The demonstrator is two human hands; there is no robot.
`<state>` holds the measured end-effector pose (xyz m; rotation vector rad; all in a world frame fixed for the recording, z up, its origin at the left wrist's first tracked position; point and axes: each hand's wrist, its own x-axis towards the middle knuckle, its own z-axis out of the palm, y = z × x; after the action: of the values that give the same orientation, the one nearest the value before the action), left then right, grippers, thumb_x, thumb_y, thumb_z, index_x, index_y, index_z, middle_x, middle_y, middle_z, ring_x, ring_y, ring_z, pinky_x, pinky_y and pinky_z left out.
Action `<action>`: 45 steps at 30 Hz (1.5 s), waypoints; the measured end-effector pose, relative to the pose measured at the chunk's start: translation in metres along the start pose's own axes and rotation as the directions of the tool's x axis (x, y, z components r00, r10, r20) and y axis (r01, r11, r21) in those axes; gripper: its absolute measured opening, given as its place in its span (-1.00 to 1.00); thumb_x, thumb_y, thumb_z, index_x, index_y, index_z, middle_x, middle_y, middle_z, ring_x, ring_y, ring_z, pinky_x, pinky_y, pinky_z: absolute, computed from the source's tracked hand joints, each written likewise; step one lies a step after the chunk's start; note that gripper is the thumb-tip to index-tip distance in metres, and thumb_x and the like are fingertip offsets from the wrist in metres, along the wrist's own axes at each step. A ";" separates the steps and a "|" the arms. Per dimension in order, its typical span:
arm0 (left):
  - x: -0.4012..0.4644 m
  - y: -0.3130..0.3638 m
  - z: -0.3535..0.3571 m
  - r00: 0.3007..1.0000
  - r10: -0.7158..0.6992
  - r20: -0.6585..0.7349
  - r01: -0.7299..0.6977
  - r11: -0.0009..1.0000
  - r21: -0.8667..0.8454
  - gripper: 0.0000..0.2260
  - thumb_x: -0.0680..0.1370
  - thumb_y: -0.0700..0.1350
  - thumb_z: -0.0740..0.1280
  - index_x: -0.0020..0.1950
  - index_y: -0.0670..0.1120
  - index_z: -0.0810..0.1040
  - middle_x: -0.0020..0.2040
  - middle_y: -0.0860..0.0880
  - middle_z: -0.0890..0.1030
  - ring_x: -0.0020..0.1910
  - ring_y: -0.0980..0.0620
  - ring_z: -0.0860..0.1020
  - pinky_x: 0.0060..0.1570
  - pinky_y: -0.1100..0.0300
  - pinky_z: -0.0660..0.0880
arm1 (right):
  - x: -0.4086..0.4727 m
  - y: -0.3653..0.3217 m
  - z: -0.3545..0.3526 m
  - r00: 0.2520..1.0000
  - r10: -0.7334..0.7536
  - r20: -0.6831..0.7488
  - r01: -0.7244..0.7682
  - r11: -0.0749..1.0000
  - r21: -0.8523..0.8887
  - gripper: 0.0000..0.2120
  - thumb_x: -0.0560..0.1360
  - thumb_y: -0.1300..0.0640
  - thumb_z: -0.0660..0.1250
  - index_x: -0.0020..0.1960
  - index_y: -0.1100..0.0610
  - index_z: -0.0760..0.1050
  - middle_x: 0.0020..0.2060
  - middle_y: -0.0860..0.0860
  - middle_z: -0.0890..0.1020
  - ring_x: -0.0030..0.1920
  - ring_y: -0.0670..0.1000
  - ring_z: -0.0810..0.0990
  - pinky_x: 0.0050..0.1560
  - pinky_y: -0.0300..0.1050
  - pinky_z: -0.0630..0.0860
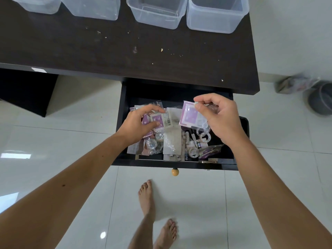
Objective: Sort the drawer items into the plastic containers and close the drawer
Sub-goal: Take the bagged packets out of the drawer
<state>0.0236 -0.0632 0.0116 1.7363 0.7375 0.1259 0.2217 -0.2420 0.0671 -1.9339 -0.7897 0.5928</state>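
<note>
Both hands over the open drawer [124, 97]. Left hand [138, 121] at 9 o'clock of the drawer's contents, thumb and fingers closed on a small purple-and-white packet [159, 121] with a barcode label, low against the pile. Right hand [219, 117] at 3 o'clock, raised slightly, thumb and forefinger pinching the top corner of a larger purple packet [191, 115] in clear wrap; packet hangs tilted.

Drawer pulled out from the dark desk [125, 51], round wooden knob [175, 171] on its front at 6 o'clock. Inside: heap of clear bags, grey cards, white tape rings [203, 136], a small battery [199, 144], purple-handled items at lower right.

Four clear plastic containers [158, 13] in a row along the desk's far edge, 12 o'clock; contents cannot be told. Desk surface speckled with crumbs.

White tiled floor [71, 141]; two bare feet [146, 196] at 6 o'clock. Grey bucket [321, 99] on floor at 3 o'clock, blurred.
</note>
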 end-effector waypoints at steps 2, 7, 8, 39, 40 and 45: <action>0.003 -0.003 0.000 1.000 0.012 0.005 -0.012 1.000 -0.019 -0.83 0.59 -0.18 0.50 0.12 0.07 0.72 0.17 0.19 0.66 0.21 0.14 0.63 -0.10 0.29 0.68 | 0.000 0.000 0.006 1.000 0.019 -0.008 -0.019 0.999 0.038 -0.87 0.59 0.10 0.49 0.09 -0.11 0.71 -0.01 -0.13 0.75 0.01 -0.16 0.70 0.13 -0.07 0.61; 0.003 -0.001 0.000 0.998 0.049 0.048 -0.048 0.999 -0.026 -0.75 0.63 0.10 0.39 0.26 0.08 0.69 0.21 0.18 0.68 0.19 0.13 0.65 -0.02 0.17 0.66 | 0.003 0.006 0.033 0.994 0.094 0.056 -0.093 0.995 -0.022 -0.82 0.53 0.06 0.56 0.13 -0.04 0.68 -0.05 -0.13 0.75 -0.08 -0.29 0.67 0.08 -0.20 0.51; 0.003 0.001 0.000 0.997 0.055 0.053 -0.053 0.998 -0.041 -0.69 0.61 0.15 0.38 0.29 0.08 0.66 0.21 0.20 0.66 0.16 0.13 0.65 -0.04 0.18 0.62 | 0.004 0.007 0.040 0.993 0.106 0.054 -0.104 0.994 -0.029 -0.79 0.52 0.06 0.58 0.13 -0.02 0.67 -0.07 -0.13 0.76 -0.08 -0.29 0.67 0.08 -0.20 0.54; 0.006 -0.016 -0.055 0.968 0.176 -0.180 -0.129 0.961 0.246 -0.72 0.56 -0.09 0.54 0.25 0.10 0.69 0.13 0.16 0.68 0.09 0.27 0.63 0.03 0.46 0.52 | 0.004 0.054 0.065 0.958 0.036 0.284 0.123 0.843 -0.524 -0.73 0.50 -0.14 0.56 0.12 -0.06 0.64 0.24 -0.10 0.63 0.30 0.03 0.44 0.37 0.12 0.43; 0.007 -0.017 -0.055 0.967 0.176 -0.184 -0.130 0.963 0.236 -0.73 0.56 -0.09 0.54 0.25 0.10 0.69 0.15 0.16 0.68 0.12 0.27 0.63 0.07 0.46 0.53 | 0.003 0.055 0.066 0.967 0.031 0.253 0.105 0.856 -0.507 -0.71 0.48 -0.09 0.58 0.14 -0.05 0.62 0.16 -0.12 0.66 0.24 0.02 0.44 0.33 0.12 0.44; 0.007 -0.017 -0.054 0.968 0.169 -0.187 -0.128 0.969 0.211 -0.76 0.58 -0.09 0.53 0.23 0.09 0.69 0.21 0.18 0.67 0.26 0.18 0.62 0.28 0.21 0.55 | 0.004 0.053 0.069 0.992 0.032 0.126 0.016 0.932 -0.363 -0.59 0.54 0.15 0.54 0.35 -0.03 0.56 -0.04 -0.15 0.66 0.11 0.01 0.53 0.19 -0.07 0.50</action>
<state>-0.0027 -0.0123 0.0106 1.9901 0.7881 0.3481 0.1921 -0.2180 -0.0112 -2.2533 -1.0332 0.6144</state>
